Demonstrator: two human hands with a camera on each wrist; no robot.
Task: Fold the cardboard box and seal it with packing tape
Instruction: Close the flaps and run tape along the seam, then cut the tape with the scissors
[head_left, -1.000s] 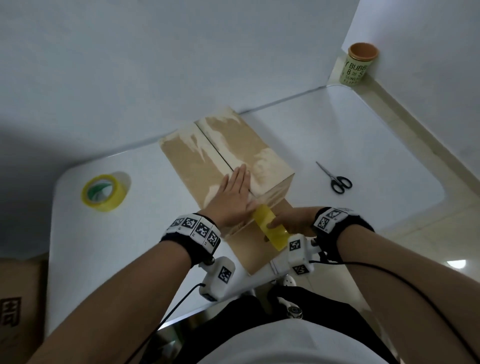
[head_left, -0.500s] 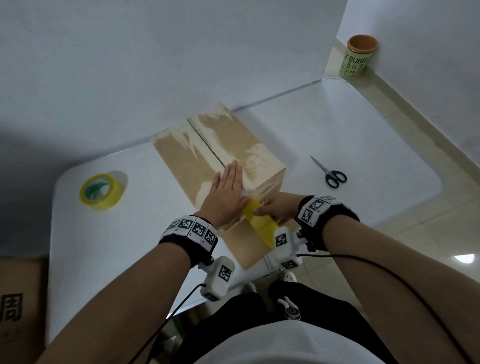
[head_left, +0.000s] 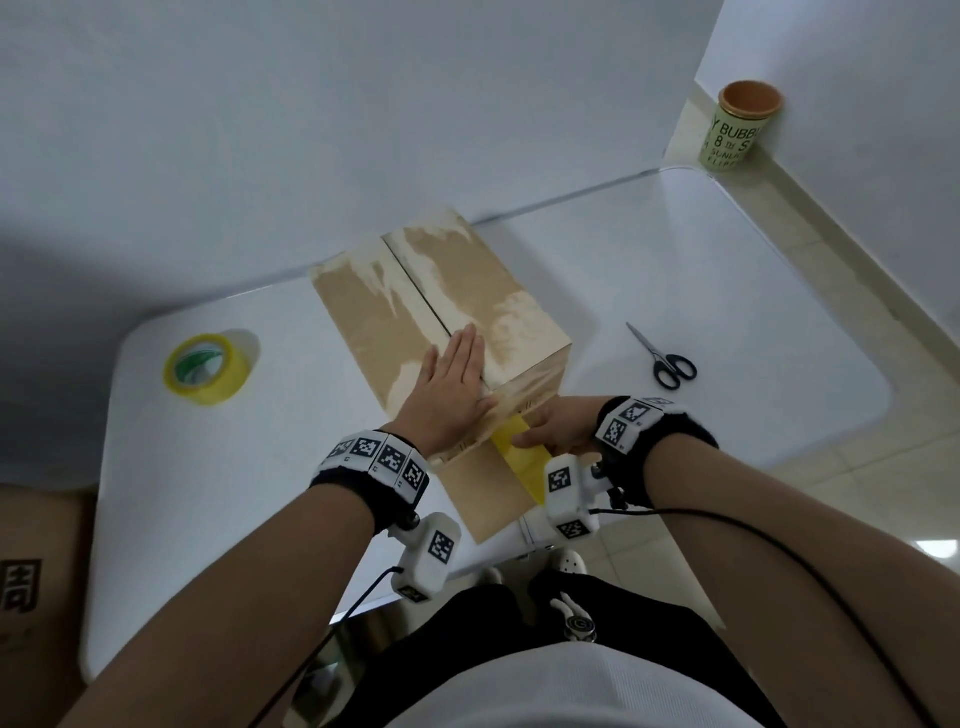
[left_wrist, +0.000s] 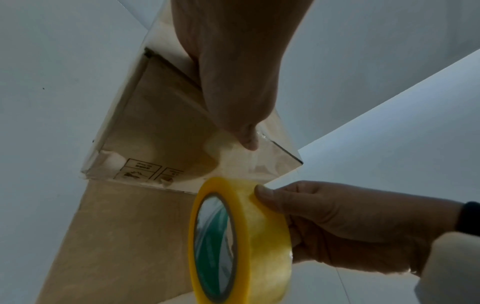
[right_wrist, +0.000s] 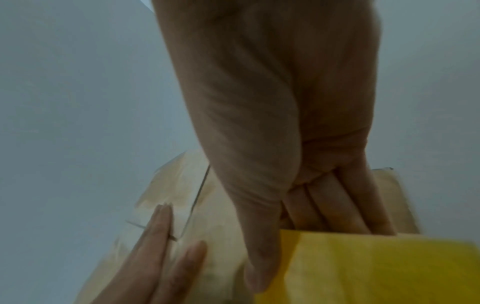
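Observation:
The cardboard box (head_left: 457, 291) stands on the white table (head_left: 727, 291) with its top flaps closed along a centre seam. My left hand (head_left: 457, 374) lies flat on the top near the front edge; its thumb (left_wrist: 249, 139) presses on a clear tape strip (left_wrist: 241, 164) at that edge. My right hand (head_left: 550, 431) grips the yellow tape roll (head_left: 519, 457) against the box's near face, thumb on the rim (left_wrist: 262, 191). The strip runs from the roll (left_wrist: 239, 240) up the near face. A loose flap (left_wrist: 116, 236) lies flat toward me.
A second yellow tape roll (head_left: 205, 369) sits at the table's left. Black scissors (head_left: 667, 358) lie right of the box. A green cup (head_left: 737, 127) stands on the floor in the far corner. Another carton (head_left: 31, 571) stands left of the table.
My right hand has brought the roll a little closer to the box's near face. The left hand stays flat on the top.

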